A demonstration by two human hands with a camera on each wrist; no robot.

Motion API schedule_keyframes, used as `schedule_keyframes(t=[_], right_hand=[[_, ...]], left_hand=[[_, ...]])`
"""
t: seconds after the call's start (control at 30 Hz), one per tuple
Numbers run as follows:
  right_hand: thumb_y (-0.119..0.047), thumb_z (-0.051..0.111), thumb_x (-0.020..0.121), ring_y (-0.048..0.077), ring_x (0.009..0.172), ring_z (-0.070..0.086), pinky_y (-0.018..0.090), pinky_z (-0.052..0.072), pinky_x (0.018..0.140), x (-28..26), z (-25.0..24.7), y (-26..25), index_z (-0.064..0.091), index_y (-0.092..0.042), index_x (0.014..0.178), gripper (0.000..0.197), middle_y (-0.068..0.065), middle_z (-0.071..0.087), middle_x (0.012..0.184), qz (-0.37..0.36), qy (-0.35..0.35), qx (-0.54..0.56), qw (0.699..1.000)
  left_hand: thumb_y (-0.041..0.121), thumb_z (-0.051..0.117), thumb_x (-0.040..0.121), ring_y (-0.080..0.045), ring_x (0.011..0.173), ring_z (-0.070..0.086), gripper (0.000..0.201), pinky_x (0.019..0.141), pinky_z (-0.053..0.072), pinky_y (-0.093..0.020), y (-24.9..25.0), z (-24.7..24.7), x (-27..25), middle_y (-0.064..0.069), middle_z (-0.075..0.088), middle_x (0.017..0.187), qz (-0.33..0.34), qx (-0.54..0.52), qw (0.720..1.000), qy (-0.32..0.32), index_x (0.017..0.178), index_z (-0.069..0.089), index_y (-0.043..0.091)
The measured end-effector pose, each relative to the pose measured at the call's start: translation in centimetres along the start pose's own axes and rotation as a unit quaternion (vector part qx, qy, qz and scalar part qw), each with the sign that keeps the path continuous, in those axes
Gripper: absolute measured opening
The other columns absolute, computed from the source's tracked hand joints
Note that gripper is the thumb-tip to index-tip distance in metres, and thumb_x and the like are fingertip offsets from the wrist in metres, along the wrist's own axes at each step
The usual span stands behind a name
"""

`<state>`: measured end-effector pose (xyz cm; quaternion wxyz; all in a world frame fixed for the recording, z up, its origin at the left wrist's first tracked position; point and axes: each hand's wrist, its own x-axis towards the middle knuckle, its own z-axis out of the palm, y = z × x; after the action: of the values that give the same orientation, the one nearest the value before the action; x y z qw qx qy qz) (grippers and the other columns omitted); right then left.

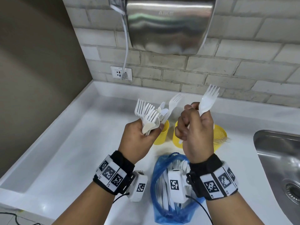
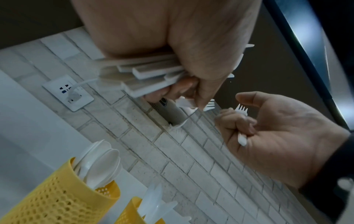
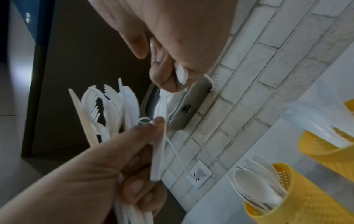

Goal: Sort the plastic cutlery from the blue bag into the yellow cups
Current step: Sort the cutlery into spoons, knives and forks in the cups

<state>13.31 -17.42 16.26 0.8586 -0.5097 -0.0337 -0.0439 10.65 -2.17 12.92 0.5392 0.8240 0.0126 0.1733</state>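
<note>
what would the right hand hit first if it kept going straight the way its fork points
Probably the tiled wall. The right hand holds a single fork tines up and away, with nothing seen between; depth is uncertain.

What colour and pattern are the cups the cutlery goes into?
The cups are yellow with a grid of small perforations, clearest in the left wrist view.

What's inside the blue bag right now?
White plastic cutlery lies inside the blue bag on the counter, handles showing through the plastic. The wrist cameras and right hand cover its middle, so count and types cannot be told.
</note>
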Motion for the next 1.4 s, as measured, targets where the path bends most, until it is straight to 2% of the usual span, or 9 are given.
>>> schedule_keyframes(t=[0.13, 0.27, 0.47, 0.57, 0.7, 0.87, 0.97, 1.1, 1.4], right_hand=[[-0.040, 0.072, 0.079, 0.011, 0.048, 0.028, 0.025, 0.023, 0.047, 0.0, -0.5, 1.5, 0.060, -0.009, 0.104, 0.041, -0.003, 0.037, 0.061, 0.062, -0.060, -0.066, 0.994], [-0.040, 0.063, 0.092, 0.016, 0.055, 0.049, 0.026, 0.037, 0.051, -0.7, 0.2, 1.7, 0.075, -0.031, 0.082, 0.019, -0.003, 0.063, 0.064, 0.035, -0.129, -0.149, 0.980], [-0.031, 0.046, 0.110, 0.010, 0.062, 0.057, 0.025, 0.045, 0.064, 0.2, 0.1, 0.9, 0.064, -0.015, 0.077, 0.041, -0.002, 0.064, 0.070, -0.073, -0.034, -0.247, 0.966], [-0.029, 0.043, 0.109, 0.018, 0.072, 0.059, 0.031, 0.047, 0.075, 0.5, 0.0, 0.1, 0.060, -0.006, 0.080, 0.041, 0.009, 0.063, 0.075, -0.146, -0.017, -0.274, 0.950], [-0.033, 0.050, 0.107, 0.008, 0.055, 0.049, 0.028, 0.043, 0.060, -0.9, 0.9, -0.7, 0.062, -0.027, 0.085, 0.026, -0.005, 0.051, 0.060, -0.173, -0.075, -0.292, 0.938], [-0.040, 0.068, 0.094, 0.006, 0.047, 0.042, 0.022, 0.040, 0.052, -2.3, 2.3, 0.2, 0.067, -0.021, 0.092, 0.019, -0.014, 0.045, 0.050, -0.189, -0.102, -0.382, 0.899], [-0.044, 0.061, 0.096, 0.008, 0.055, 0.057, 0.030, 0.048, 0.058, -2.1, 2.6, 0.2, 0.074, -0.020, 0.088, 0.028, -0.012, 0.060, 0.057, -0.180, -0.045, -0.348, 0.919], [-0.027, 0.070, 0.093, 0.008, 0.045, 0.044, 0.023, 0.040, 0.056, -1.6, 2.5, -0.8, 0.072, -0.021, 0.090, 0.007, -0.016, 0.043, 0.046, -0.175, -0.030, -0.354, 0.918], [-0.006, 0.066, 0.096, 0.002, 0.049, 0.048, 0.013, 0.037, 0.058, -0.2, 1.8, -3.1, 0.071, -0.015, 0.093, 0.011, -0.023, 0.049, 0.048, -0.125, -0.184, -0.380, 0.898]], left_hand=[[0.023, 0.074, 0.091, 0.000, 0.056, 0.057, 0.005, 0.058, 0.044, -0.013, 1.0, -0.2, -0.1, 0.015, 0.064, 0.060, -0.025, -0.063, 0.997, -0.045, 0.087, 0.073, 0.021], [0.011, 0.067, 0.095, 0.005, 0.051, 0.053, 0.021, 0.053, 0.040, -0.008, 2.1, -0.1, -0.4, 0.019, 0.061, 0.055, -0.009, -0.086, 0.990, -0.112, 0.079, 0.069, 0.024], [0.021, 0.066, 0.097, 0.011, 0.058, 0.057, 0.018, 0.060, 0.039, -0.004, 1.9, -0.5, -0.1, 0.028, 0.064, 0.062, -0.021, -0.063, 0.994, -0.086, 0.112, 0.074, 0.018], [0.031, 0.070, 0.094, 0.003, 0.069, 0.064, 0.014, 0.062, 0.044, -0.012, 0.8, -0.6, 0.3, 0.016, 0.071, 0.073, -0.036, -0.012, 0.999, -0.008, 0.099, 0.074, 0.019], [0.037, 0.071, 0.091, 0.003, 0.062, 0.059, 0.021, 0.054, 0.040, -0.011, 0.2, -0.3, 0.8, 0.017, 0.063, 0.063, -0.042, 0.078, 0.994, 0.061, 0.076, 0.060, 0.028], [0.057, 0.046, 0.083, -0.019, 0.081, 0.069, 0.050, 0.071, 0.057, -0.036, 0.2, 0.1, 0.7, 0.005, 0.075, 0.091, -0.027, 0.106, 0.993, 0.037, 0.112, 0.068, 0.023], [0.046, 0.057, 0.090, -0.026, 0.084, 0.067, 0.032, 0.070, 0.054, -0.037, 0.2, 0.0, 0.8, 0.002, 0.073, 0.090, -0.031, 0.158, 0.986, 0.044, 0.103, 0.065, 0.018], [0.026, 0.069, 0.090, -0.036, 0.080, 0.063, 0.020, 0.061, 0.038, -0.030, 1.0, -0.4, 0.7, -0.009, 0.070, 0.085, -0.020, 0.221, 0.973, 0.069, 0.088, 0.052, 0.018], [0.013, 0.068, 0.084, -0.038, 0.069, 0.058, 0.014, 0.058, 0.029, -0.028, 0.8, -1.4, 1.0, -0.006, 0.066, 0.077, 0.027, 0.279, 0.958, 0.060, 0.092, 0.057, 0.017]])
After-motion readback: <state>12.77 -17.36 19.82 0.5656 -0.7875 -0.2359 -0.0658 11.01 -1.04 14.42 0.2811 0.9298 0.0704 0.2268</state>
